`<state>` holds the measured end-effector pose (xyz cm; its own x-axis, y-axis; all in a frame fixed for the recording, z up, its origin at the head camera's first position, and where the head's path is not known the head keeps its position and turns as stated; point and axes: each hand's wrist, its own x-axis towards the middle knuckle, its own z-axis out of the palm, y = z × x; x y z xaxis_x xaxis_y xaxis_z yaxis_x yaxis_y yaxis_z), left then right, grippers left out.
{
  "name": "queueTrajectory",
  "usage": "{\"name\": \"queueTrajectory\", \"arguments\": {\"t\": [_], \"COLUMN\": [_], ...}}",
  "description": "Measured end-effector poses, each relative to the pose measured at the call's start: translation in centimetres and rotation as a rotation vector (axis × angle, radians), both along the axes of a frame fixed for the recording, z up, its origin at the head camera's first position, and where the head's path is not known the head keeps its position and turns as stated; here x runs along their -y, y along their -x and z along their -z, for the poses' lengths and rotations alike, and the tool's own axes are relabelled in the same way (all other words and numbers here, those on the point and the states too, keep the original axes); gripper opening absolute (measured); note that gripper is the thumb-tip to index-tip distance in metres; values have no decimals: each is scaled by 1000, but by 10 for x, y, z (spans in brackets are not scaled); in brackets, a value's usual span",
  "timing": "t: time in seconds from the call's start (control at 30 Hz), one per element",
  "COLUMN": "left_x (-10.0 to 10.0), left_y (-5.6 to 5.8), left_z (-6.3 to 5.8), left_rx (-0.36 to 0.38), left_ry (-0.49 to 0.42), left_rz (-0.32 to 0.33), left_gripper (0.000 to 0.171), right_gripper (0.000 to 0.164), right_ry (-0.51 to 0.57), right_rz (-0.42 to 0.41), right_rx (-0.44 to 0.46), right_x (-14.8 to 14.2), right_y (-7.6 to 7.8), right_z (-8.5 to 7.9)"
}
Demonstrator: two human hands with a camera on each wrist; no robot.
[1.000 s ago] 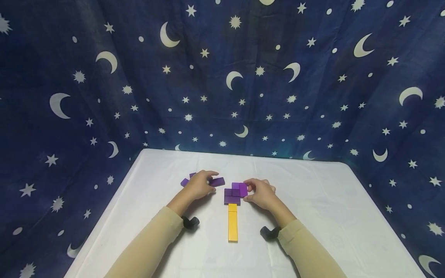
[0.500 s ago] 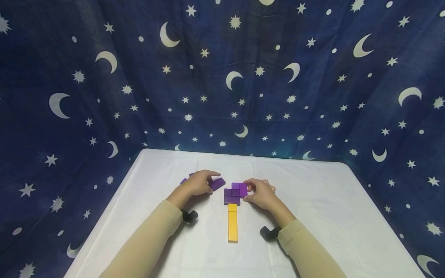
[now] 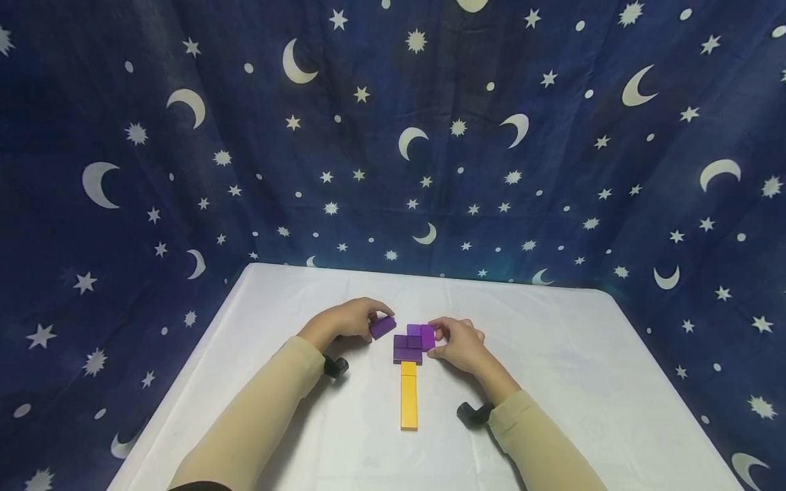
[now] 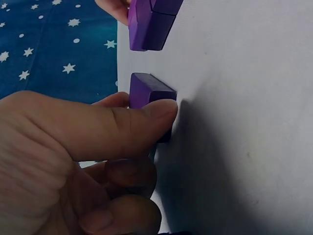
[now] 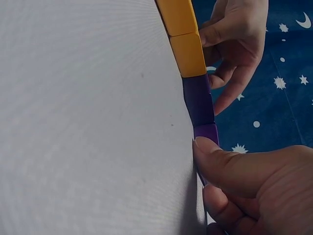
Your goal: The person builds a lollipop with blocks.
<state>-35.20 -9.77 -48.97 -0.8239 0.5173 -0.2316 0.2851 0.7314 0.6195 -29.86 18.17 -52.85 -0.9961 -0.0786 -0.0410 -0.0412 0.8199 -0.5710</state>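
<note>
Two hands are over the white table (image 3: 552, 354). Two yellow blocks (image 3: 408, 402) lie end to end in one line. One loose purple block (image 3: 383, 327) sits beside one purple cluster (image 3: 413, 342); its block count is unclear

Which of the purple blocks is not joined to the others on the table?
The purple block pinched by the left hand; it stands apart, left of the purple cluster that the right hand holds.

Both forearms are extended from the lower frame toward its centre. The left hand (image 3: 345, 320) is curled, thumb and fingers pinched together; the right hand (image 3: 457, 343) is likewise curled, fingertips pinched.
</note>
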Motion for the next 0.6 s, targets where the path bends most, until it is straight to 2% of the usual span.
{"name": "queueTrajectory", "arguments": {"t": [0.27, 0.6], "left_x": [-3, -5], "left_y": [0, -1], "left_z": [3, 5], "left_rx": [-16, -55], "left_ry": [-4, 0], "left_rz": [-5, -61], "left_gripper": [70, 65], "right_gripper": [63, 63], "right_ry": [6, 12], "right_rz": [5, -6], "right_rx": [-9, -18], "right_x": [-1, -1], "right_y": [0, 0], "right_z": [1, 2]}}
